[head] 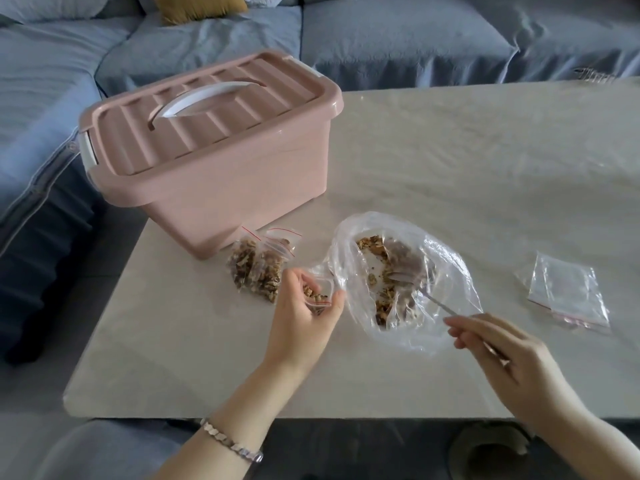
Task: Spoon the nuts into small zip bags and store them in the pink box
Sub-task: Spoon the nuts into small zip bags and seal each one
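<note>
Left hand [301, 317], bracelet [230, 441] at the wrist, curls round a small clear zip bag [325, 285] part-filled with crumbly nuts [313, 296]; right hand [512, 355] pinches a thin metal spoon [434, 301] dipped into the crinkly plastic bag [450, 271]. Two filled bags [256, 268] lie at ten o'clock from the left hand, just beside the ribbed, lidded pink box [214, 168].

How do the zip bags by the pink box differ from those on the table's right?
The filled zip bags bulge with nuts; the empty zip bags lie flat. The filled zip bags sit beside the pink box; the empty zip bags lie far right of it. Both are small, clear, red-striped.
</note>
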Demonstrator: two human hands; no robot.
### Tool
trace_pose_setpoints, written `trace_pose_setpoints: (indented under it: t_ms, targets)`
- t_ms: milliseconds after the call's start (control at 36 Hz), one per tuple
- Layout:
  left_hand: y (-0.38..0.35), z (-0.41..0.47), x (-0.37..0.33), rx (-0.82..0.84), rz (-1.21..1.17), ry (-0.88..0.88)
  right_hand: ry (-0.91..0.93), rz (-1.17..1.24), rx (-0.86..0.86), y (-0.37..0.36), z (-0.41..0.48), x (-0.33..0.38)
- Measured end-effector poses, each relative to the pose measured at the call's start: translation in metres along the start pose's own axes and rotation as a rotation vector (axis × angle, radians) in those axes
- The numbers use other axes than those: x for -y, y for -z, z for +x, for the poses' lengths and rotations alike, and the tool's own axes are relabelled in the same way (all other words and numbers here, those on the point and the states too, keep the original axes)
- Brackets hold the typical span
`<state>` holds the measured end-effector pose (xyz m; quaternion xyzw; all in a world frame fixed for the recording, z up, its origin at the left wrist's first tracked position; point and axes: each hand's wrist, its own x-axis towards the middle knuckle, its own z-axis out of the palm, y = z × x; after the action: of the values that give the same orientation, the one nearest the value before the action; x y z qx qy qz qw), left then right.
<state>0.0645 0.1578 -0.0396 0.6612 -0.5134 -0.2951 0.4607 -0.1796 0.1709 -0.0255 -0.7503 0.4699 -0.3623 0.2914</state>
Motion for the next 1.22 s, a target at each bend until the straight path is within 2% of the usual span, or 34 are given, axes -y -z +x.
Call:
trace_pose_setpoints:
  t_ms: [139,222,306,444,611,694,778,861,944,1000,1056,1167,1222]
  targets:
    - [0.005,-0.001,-0.002,0.007,0.010,-0.013,0.128,-0.321,0.097,-0.006,-0.008,-0.029]
    - [0.008,0.000,0.001,-0.012,0.018,0.002,0.153,-0.461,0.055,-0.008,-0.008,-0.043]
    - [0.019,0.007,0.006,-0.125,0.052,0.036,0.116,-0.542,0.016,-0.009,-0.007,-0.049]
    - [0.049,0.032,0.015,-0.343,0.200,0.167,0.067,-0.524,0.028,-0.014,-0.008,-0.050]
    - [0.062,0.052,0.039,-0.261,0.294,0.284,0.043,-0.497,0.034,-0.016,-0.006,-0.046]
    - [0.060,0.056,0.038,-0.269,0.314,0.247,0.035,-0.484,0.018,-0.013,-0.005,-0.041]
    - [0.054,0.052,0.022,-0.296,0.431,0.168,-0.007,-0.431,-0.048,-0.001,-0.002,-0.033]
    - [0.041,0.037,0.001,-0.287,0.487,0.003,-0.059,-0.413,-0.163,0.019,0.005,-0.035]
    - [0.028,0.025,-0.012,-0.210,0.465,-0.189,-0.207,-0.480,-0.223,0.045,0.013,-0.051]
    - [0.018,0.020,-0.020,-0.127,0.445,-0.278,-0.344,-0.552,-0.165,0.063,0.017,-0.066]
    - [0.009,0.015,-0.030,-0.021,0.400,-0.256,-0.465,-0.636,-0.071,0.078,0.019,-0.079]
    - [-0.005,0.005,-0.037,0.120,0.375,-0.277,-0.605,-0.791,0.125,0.094,0.019,-0.094]
    - [-0.012,0.003,-0.038,0.150,0.364,-0.300,-0.647,-0.787,0.161,0.096,0.019,-0.097]
